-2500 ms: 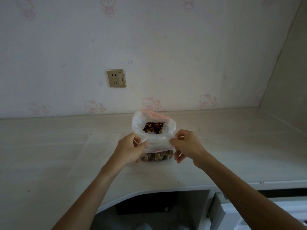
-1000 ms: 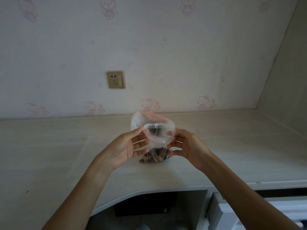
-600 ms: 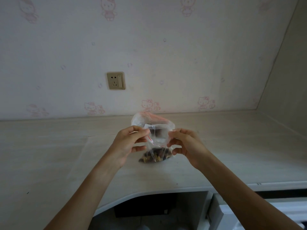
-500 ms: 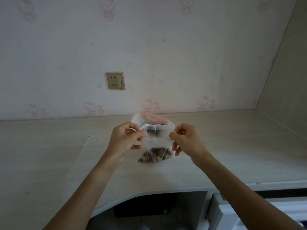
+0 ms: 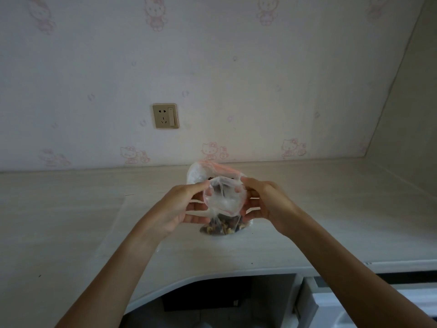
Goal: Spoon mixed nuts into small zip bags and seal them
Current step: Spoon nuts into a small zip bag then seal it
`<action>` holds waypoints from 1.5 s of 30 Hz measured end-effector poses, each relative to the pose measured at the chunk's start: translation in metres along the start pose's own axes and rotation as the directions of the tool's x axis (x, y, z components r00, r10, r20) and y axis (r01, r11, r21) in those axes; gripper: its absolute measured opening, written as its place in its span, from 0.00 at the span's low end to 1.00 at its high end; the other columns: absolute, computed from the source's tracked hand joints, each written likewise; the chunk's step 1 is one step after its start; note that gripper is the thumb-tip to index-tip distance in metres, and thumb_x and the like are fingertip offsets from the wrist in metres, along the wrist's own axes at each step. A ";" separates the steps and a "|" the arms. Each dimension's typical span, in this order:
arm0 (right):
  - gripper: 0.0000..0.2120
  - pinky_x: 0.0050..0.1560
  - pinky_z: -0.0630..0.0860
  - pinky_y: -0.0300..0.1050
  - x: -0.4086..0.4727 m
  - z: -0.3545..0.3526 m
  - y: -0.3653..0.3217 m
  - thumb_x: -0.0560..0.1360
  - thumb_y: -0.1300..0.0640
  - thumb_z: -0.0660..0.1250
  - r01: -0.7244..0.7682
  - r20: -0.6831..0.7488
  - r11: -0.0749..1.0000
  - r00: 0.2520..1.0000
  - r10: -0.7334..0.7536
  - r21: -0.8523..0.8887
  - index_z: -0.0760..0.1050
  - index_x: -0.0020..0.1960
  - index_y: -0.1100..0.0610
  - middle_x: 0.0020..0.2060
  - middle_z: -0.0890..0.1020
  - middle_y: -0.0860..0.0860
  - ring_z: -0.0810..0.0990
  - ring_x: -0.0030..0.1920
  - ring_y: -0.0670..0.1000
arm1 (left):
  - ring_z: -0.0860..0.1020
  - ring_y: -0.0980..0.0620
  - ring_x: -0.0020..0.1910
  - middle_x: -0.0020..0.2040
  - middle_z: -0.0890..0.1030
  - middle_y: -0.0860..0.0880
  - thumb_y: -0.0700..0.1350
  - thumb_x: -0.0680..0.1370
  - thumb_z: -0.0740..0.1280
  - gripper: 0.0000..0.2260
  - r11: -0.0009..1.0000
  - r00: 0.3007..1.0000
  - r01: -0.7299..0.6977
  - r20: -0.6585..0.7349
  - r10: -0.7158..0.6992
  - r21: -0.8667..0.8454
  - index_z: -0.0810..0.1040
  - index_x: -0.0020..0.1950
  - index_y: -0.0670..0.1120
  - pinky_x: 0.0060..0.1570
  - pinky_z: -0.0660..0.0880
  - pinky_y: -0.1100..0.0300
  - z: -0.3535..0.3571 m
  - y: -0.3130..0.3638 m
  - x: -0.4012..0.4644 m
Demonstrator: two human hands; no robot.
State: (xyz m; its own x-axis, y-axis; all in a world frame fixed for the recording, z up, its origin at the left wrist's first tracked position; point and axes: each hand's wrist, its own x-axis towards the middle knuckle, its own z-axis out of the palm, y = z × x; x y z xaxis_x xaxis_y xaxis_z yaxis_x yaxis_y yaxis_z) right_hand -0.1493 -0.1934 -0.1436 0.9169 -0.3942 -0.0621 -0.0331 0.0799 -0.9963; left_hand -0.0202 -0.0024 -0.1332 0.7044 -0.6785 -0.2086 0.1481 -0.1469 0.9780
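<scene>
At frame centre, a crinkled clear zip bag [image 5: 223, 204], its mouth rounded open and nuts [image 5: 222, 229] at the bottom, is pinched by the left hand [image 5: 182, 209] and right hand [image 5: 264, 204] above the pale desk [image 5: 331, 221].

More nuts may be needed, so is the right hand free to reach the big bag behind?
Probably not yet: the right hand and left hand both hold the small zip bag open, directly in front of the big bag.

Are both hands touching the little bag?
Touching. The head view shows the left hand and right hand pinching the small zip bag's rim on either side.
</scene>
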 end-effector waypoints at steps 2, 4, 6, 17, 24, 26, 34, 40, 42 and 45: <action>0.16 0.36 0.81 0.48 0.002 -0.001 -0.002 0.82 0.52 0.65 -0.037 0.068 0.996 0.997 0.031 0.085 0.84 0.55 0.63 0.41 0.82 0.58 0.83 0.37 0.55 | 0.86 0.50 0.43 0.45 0.85 0.47 0.55 0.80 0.72 0.14 0.999 0.999 -0.004 0.031 0.006 -0.053 0.87 0.53 0.45 0.41 0.82 0.53 0.000 0.004 0.001; 0.14 0.37 0.81 0.47 0.003 -0.001 -0.003 0.82 0.55 0.66 -0.057 0.117 0.989 0.992 0.041 0.134 0.83 0.58 0.63 0.42 0.82 0.57 0.82 0.37 0.54 | 0.86 0.50 0.44 0.48 0.86 0.47 0.55 0.78 0.74 0.14 0.995 0.999 0.008 0.043 -0.004 -0.095 0.87 0.53 0.45 0.40 0.82 0.55 0.002 0.006 0.003; 0.11 0.38 0.81 0.47 0.003 -0.002 -0.003 0.80 0.57 0.69 -0.048 0.157 0.986 0.987 0.022 0.162 0.84 0.56 0.63 0.41 0.81 0.57 0.81 0.37 0.53 | 0.85 0.51 0.42 0.46 0.85 0.48 0.55 0.73 0.77 0.15 0.985 0.997 0.055 0.057 -0.046 -0.165 0.87 0.52 0.46 0.37 0.82 0.56 0.003 0.007 0.003; 0.12 0.27 0.80 0.45 0.002 0.000 -0.005 0.76 0.69 0.68 0.365 -0.124 0.750 0.853 -0.507 -0.551 0.77 0.41 0.54 0.23 0.78 0.50 0.84 0.25 0.52 | 0.78 0.56 0.29 0.29 0.79 0.52 0.37 0.71 0.78 0.07 0.978 0.948 -0.192 -0.243 0.206 0.082 0.86 0.37 0.49 0.29 0.77 0.62 0.000 0.008 0.006; 0.10 0.29 0.81 0.57 -0.001 -0.003 -0.004 0.76 0.65 0.67 0.335 -0.079 0.646 0.848 -0.524 -0.685 0.73 0.47 0.50 0.27 0.78 0.53 0.81 0.26 0.58 | 0.82 0.52 0.29 0.35 0.81 0.52 0.41 0.76 0.74 0.04 0.809 0.793 -0.313 -0.332 0.511 0.498 0.80 0.43 0.47 0.28 0.83 0.49 0.002 -0.002 0.010; 0.06 0.29 0.82 0.54 -0.003 -0.006 -0.008 0.79 0.57 0.70 0.224 -0.120 0.801 0.931 -0.344 -0.555 0.74 0.52 0.57 0.32 0.82 0.57 0.82 0.26 0.56 | 0.85 0.51 0.33 0.40 0.83 0.46 0.47 0.78 0.74 0.08 0.934 0.916 -0.187 -0.289 0.277 0.304 0.80 0.46 0.44 0.32 0.84 0.50 0.002 -0.001 0.007; 0.09 0.45 0.85 0.55 -0.010 -0.012 -0.011 0.80 0.59 0.71 0.021 0.043 0.992 0.999 -0.016 -0.121 0.81 0.55 0.65 0.47 0.86 0.62 0.86 0.43 0.60 | 0.86 0.49 0.52 0.53 0.86 0.47 0.52 0.73 0.78 0.13 0.994 0.985 -0.027 0.164 0.044 -0.102 0.86 0.53 0.47 0.46 0.83 0.52 -0.003 0.007 -0.004; 0.09 0.48 0.84 0.51 -0.007 -0.007 -0.016 0.79 0.61 0.70 0.038 0.120 0.998 0.992 -0.033 -0.042 0.84 0.55 0.66 0.50 0.87 0.62 0.87 0.52 0.61 | 0.86 0.53 0.44 0.49 0.87 0.46 0.51 0.68 0.80 0.13 0.983 0.984 -0.097 0.133 0.119 -0.157 0.89 0.50 0.49 0.41 0.82 0.58 -0.003 0.011 -0.002; 0.07 0.48 0.83 0.49 -0.007 -0.009 -0.017 0.78 0.63 0.71 0.022 0.125 0.999 0.992 -0.026 0.027 0.84 0.54 0.66 0.50 0.87 0.62 0.87 0.51 0.60 | 0.85 0.55 0.40 0.44 0.86 0.46 0.51 0.64 0.82 0.13 0.978 0.986 -0.143 0.064 0.154 -0.151 0.89 0.46 0.51 0.37 0.81 0.61 -0.005 0.013 -0.002; 0.03 0.44 0.84 0.49 -0.008 -0.009 -0.021 0.77 0.65 0.73 0.043 0.009 0.998 0.999 -0.043 0.047 0.84 0.49 0.64 0.43 0.86 0.61 0.87 0.42 0.57 | 0.84 0.56 0.36 0.40 0.86 0.47 0.47 0.64 0.83 0.09 0.973 0.976 -0.200 -0.107 0.188 -0.112 0.87 0.41 0.50 0.32 0.79 0.63 -0.010 0.014 -0.001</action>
State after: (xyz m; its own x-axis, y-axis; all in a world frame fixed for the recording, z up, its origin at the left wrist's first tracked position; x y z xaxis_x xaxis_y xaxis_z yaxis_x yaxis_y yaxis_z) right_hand -0.1599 -0.2003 -0.1231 0.9209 -0.3893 -0.0185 0.0248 0.1060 -0.9941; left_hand -0.0120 0.0028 -0.1189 0.7900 -0.6128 -0.0191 0.0810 0.0735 0.9940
